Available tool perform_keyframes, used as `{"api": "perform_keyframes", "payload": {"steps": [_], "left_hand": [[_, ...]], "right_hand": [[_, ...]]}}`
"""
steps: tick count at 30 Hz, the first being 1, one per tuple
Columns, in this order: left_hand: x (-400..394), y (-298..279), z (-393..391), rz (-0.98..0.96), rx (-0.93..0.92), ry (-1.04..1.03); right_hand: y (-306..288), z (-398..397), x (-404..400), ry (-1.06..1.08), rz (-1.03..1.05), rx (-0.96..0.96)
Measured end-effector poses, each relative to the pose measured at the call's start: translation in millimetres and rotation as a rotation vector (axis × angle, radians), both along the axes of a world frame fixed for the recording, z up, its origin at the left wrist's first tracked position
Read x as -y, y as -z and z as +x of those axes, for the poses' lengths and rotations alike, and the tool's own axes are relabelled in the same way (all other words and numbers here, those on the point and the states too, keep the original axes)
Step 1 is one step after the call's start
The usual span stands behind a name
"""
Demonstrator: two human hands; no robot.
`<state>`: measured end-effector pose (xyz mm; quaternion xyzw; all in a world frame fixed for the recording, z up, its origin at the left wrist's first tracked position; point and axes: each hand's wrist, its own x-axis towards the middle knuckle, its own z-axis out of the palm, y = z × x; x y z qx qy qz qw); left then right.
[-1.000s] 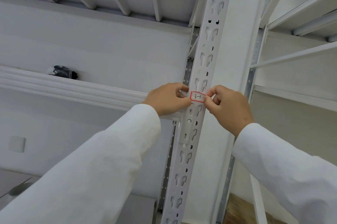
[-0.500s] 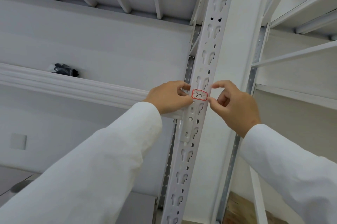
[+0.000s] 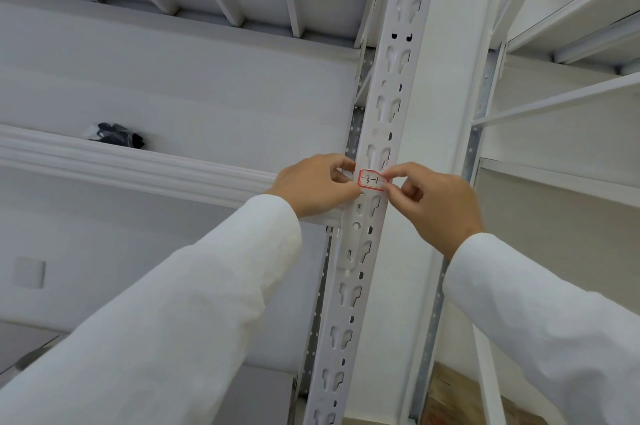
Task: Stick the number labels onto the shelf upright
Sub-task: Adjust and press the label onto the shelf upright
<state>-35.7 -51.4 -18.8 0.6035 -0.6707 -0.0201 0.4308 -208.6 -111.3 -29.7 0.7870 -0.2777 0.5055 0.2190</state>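
A small white label (image 3: 372, 180) with a red border and the handwritten number 3-1 lies across the front of the white slotted shelf upright (image 3: 388, 85), at the height of the left shelf beam. My left hand (image 3: 317, 184) is at the label's left edge, fingers curled, thumb and fingertips against that edge. My right hand (image 3: 433, 199) is at its right edge, index finger and thumb pinching the label's right end. Both arms wear white sleeves.
A white shelf beam (image 3: 121, 161) runs left from the upright, with a dark bundle (image 3: 117, 135) lying on the shelf above it. More white shelving (image 3: 571, 102) stands to the right. A wooden floor patch (image 3: 450, 397) shows at the bottom.
My right hand opened away from the label's right end half a second ago and has now closed on it again. The label stays in the same place on the upright.
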Motion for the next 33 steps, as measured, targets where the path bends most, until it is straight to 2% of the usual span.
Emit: {"api": "perform_keyframes", "payload": {"steps": [8, 18, 33], "left_hand": [[0.1, -0.1, 0.0, -0.007, 0.003, -0.007], [0.6, 0.8, 0.6, -0.005, 0.01, -0.005], [0.0, 0.4, 0.7, -0.016, 0.012, -0.008]], "right_hand": [[-4.2, 8.3, -0.4, -0.025, 0.188, 0.061], [6.0, 1.1, 2.4, 0.058, -0.101, 0.032], [6.0, 3.9, 0.6, 0.075, -0.132, 0.006]]}}
